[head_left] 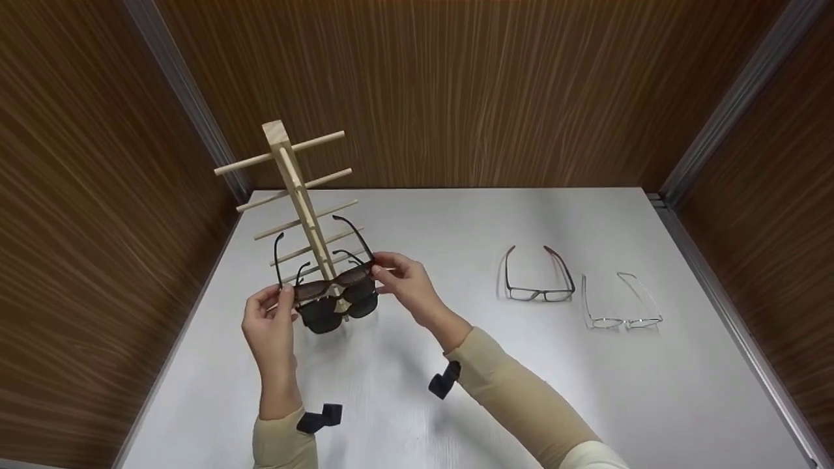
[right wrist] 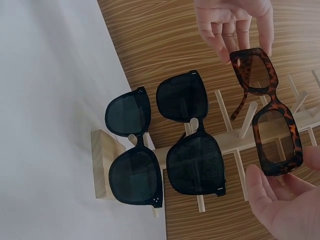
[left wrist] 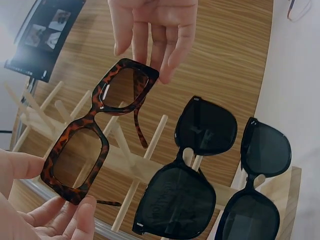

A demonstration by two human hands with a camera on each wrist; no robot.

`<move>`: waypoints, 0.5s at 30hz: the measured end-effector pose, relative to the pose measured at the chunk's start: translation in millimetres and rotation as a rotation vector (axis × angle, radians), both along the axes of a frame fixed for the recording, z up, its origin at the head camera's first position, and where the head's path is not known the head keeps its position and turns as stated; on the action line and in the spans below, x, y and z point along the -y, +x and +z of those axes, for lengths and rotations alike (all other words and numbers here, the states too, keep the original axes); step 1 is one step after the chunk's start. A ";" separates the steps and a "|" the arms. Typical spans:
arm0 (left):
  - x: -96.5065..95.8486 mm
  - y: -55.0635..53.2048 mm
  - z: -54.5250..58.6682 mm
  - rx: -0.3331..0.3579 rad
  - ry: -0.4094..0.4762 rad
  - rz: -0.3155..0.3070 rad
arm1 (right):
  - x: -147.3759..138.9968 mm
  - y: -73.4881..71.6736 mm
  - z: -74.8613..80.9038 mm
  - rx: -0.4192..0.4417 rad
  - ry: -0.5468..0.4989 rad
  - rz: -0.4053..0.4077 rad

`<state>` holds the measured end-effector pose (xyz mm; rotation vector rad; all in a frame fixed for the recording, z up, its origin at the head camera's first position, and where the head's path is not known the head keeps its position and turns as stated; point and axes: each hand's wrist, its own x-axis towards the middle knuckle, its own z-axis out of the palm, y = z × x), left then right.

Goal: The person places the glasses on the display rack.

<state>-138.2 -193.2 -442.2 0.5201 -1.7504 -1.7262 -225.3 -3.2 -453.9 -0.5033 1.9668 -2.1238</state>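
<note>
Pinching tortoiseshell sunglasses [left wrist: 92, 116], left fingers [head_left: 285, 301] and right fingers [head_left: 387, 277] partly hide the frame's ends.

Reaching forward with both arms, in beige sleeves [head_left: 495, 374] ending near the wrists. Holding the left forearm [head_left: 281, 441] nearly vertical in the head view and slanting the right forearm [head_left: 521, 404] in from the lower right (by far the longer stretch of arm on show). Pinching with the left hand [head_left: 270, 326] and likewise with the right hand [head_left: 410, 290], apart from each other, the latter placed a little higher. Bending the left fingers [left wrist: 85, 217] opposite the thumb [left wrist: 22, 166], seen close in the left wrist view.
</note>
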 end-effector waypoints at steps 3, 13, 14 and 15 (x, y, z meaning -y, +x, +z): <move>5.1 -6.8 -7.1 0.000 0.000 -0.003 | 2.0 -1.1 1.8 -0.010 -0.008 0.012; 9.1 -15.9 -16.8 0.055 -0.014 -0.014 | 6.0 -12.6 -1.4 0.041 0.008 0.034; 9.1 -16.4 -17.7 0.065 -0.014 -0.018 | 5.6 -13.1 -2.2 0.052 0.013 0.034; 9.0 -16.6 -18.4 0.074 -0.015 -0.021 | 5.3 -13.4 -2.9 0.060 0.020 0.035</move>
